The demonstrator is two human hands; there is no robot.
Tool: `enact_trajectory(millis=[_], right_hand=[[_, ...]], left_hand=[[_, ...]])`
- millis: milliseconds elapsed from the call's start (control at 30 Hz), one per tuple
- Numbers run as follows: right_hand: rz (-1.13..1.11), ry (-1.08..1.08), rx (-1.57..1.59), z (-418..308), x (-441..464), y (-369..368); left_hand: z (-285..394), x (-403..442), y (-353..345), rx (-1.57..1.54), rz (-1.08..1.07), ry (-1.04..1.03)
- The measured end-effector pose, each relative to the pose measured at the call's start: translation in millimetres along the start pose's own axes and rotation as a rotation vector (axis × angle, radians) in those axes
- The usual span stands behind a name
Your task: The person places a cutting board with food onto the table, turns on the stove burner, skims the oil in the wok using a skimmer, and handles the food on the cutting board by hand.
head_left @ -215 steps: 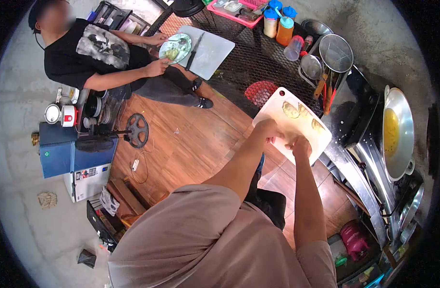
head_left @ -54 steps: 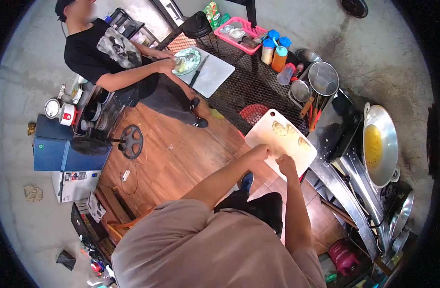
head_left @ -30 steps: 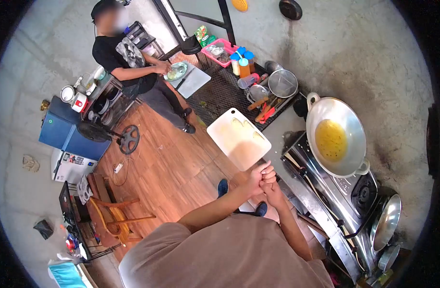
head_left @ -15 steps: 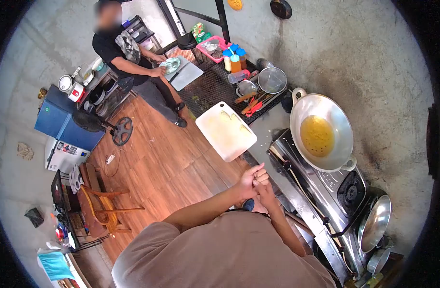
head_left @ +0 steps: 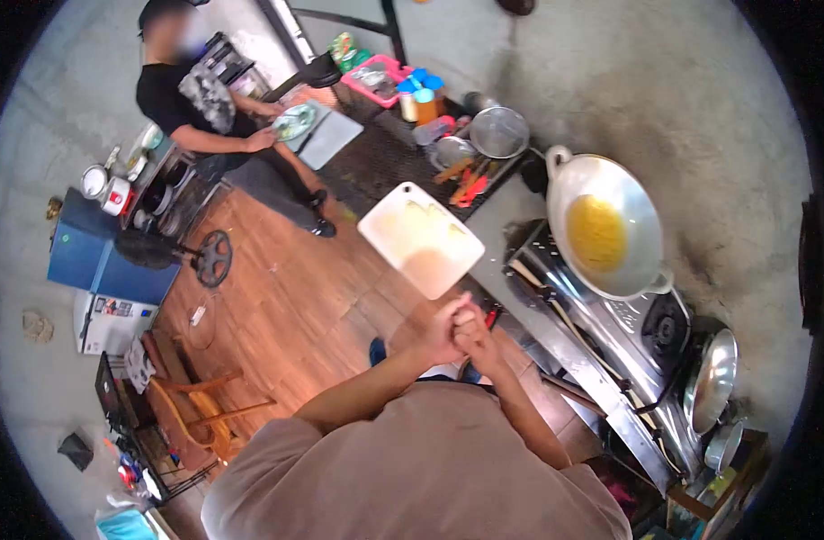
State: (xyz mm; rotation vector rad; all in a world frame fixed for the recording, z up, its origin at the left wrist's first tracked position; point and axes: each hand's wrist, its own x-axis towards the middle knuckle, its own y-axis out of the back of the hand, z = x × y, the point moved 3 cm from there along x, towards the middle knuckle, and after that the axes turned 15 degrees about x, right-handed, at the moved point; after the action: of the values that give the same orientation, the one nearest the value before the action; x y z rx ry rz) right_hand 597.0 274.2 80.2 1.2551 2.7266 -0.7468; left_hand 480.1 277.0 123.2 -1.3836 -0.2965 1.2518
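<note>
My left hand [head_left: 443,331] and my right hand [head_left: 474,335] are pressed together in front of my body, fingers closed around each other. Whether anything is between them is hidden. Just beyond them lies a white cutting board [head_left: 414,258] at the counter's corner, not touched by either hand. Several pale, folded pieces [head_left: 433,218] rest on its far part. To the right, a large two-handled pan [head_left: 641,225] on the stove holds yellow oil [head_left: 596,234].
A co-worker [head_left: 183,99] stands at the far left holding a plate [head_left: 295,122] over a grey board [head_left: 331,139]. Strainers [head_left: 499,132], bottles [head_left: 425,106] and a pink basket [head_left: 376,81] line the mesh table. A metal pan [head_left: 711,382] sits at the right, a wooden chair [head_left: 201,414] at the lower left.
My hands have drawn back from the cutting board toward my body and come together. The view has turned, showing more of the stove. The co-worker's hands have shifted at the plate.
</note>
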Motion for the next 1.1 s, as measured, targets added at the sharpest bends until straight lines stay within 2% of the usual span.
enact_trajectory(millis=[33,100,133,167,233,367,400,467,533,600,667,700,733,800,933,967,1100], right_hand=[[0.045,0.073,-0.023,21,10,-4],[0.164,0.317,0.019,8,34,-39],[0.184,0.329,0.026,10,41,-52],[0.277,0.327,0.101,14,50,-64],[0.421,0.362,0.221,5,78,-101],[0.524,0.463,0.233,33,118,-134],[0.560,0.435,0.345,53,127,-137],[0.563,0.394,0.388,54,136,-155],[0.544,0.387,0.355,79,141,-158],[0.585,0.447,0.387,47,142,-185],[0.646,0.303,0.445,48,147,-198],[0.535,0.342,0.448,49,149,-194],[0.532,0.337,0.449,44,150,-197],[0.522,0.456,0.402,24,151,-201],[0.577,0.458,0.297,-1,151,-200],[0.585,0.541,0.245,1,154,-194],[0.558,0.468,0.350,-12,138,-175]], left_hand=[[12,-6,2,-0.004,-0.348,0.025],[36,-7,22,0.036,-0.376,0.059],[42,-9,29,0.051,-0.402,0.106],[56,-14,30,0.116,-0.235,0.093],[84,-22,47,0.123,-0.222,0.148],[121,-34,76,0.104,-0.291,0.221],[129,-36,82,0.113,-0.358,0.237],[145,-43,93,0.135,-0.273,0.292],[155,-52,98,0.220,-0.310,0.290],[172,-56,103,0.327,-0.341,0.280],[185,-67,103,0.424,-0.417,0.459],[191,-71,102,0.434,-0.444,0.487],[193,-75,97,0.430,-0.440,0.485],[201,-74,92,0.514,-0.358,0.426],[195,-56,89,0.553,-0.311,0.310],[193,-52,84,0.553,-0.312,0.303],[175,-42,63,0.468,-0.329,0.208]])
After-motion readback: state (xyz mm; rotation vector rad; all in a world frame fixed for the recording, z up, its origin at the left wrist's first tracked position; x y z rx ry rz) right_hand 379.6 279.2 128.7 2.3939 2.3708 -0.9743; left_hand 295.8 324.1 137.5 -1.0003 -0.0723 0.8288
